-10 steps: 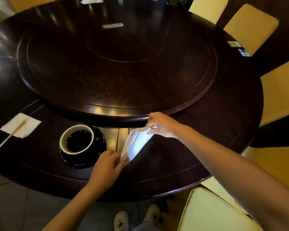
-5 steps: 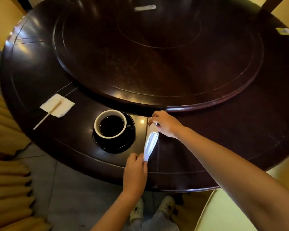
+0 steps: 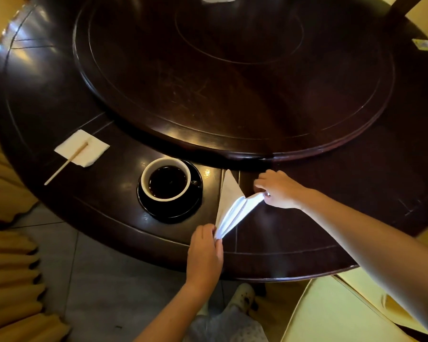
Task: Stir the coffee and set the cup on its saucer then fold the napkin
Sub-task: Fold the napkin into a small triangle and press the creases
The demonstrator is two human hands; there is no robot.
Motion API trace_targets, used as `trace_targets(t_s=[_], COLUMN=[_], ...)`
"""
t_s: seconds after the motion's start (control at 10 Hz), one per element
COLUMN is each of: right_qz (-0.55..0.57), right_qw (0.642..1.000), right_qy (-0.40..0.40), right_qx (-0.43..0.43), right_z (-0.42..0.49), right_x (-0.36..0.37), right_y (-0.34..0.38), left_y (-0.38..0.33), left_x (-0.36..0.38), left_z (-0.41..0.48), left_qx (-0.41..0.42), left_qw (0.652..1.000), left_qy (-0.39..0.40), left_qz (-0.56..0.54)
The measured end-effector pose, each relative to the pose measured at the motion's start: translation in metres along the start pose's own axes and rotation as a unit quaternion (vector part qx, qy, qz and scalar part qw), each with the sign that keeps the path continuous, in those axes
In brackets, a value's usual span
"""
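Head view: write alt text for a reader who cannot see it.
A left hand and a right hand pinch opposite ends of a half-folded white napkin at a dark round table. Left of it, a cup of coffee sits on a black saucer.

White ceramic cup (image 3: 166,180) of black coffee, glossy black saucer (image 3: 169,208), white paper napkin (image 3: 232,206), dark brown wooden table (image 3: 307,230), pale wooden stirrer (image 3: 66,163)

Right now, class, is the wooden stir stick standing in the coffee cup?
No, the stir stick lies across a white tissue left of the cup, apart from it.
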State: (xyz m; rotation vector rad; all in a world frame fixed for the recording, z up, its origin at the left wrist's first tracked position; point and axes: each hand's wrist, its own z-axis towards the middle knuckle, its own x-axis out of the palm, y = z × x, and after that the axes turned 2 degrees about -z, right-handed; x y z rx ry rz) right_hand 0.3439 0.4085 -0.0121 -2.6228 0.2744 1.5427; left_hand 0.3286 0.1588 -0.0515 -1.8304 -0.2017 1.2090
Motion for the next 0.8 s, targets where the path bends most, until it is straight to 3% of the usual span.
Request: trace_targets(t_s=[0.1,0.2,0.3,0.4,0.5,0.7,0.8], right_qz=[0.24,0.437,0.405,0.359,0.36,0.343,0.334], right_qw=[0.966,0.883,0.896,0.915,0.912,0.92,0.924], right_qy=[-0.028,-0.044,0.013,0.017,-0.022,-0.002,-0.047], right_qx=[0.095,0.164,0.182,0.185,0.197,0.191,0.181], right_z=[0.009,0.024,0.039,0.054,0.063,0.054,0.026], right_x=[-0.008,-0.025,-0.036,-0.035,-0.035,-0.038,-0.058], right_y=[0.006,0.026,0.05,0.062,0.071,0.07,0.062], left_y=[0.002,0.006,0.012,0.012,0.009,0.004,0.006], left_x=[0.002,0.001,-0.001,-0.001,0.002,0.001,-0.002], left_z=[-0.001,-0.003,-0.005,-0.007,-0.01,-0.013,-0.015], left_qx=[0.004,0.005,0.016,0.02,0.01,-0.004,-0.013], left_qw=[1.0,1.0,0.999,0.999,0.999,1.0,1.0], left_qy=[0.004,-0.001,-0.008,0.005,0.018,0.007,0.021], left_qz=[-0.007,0.006,0.039,0.044,0.032,0.008,0.014])
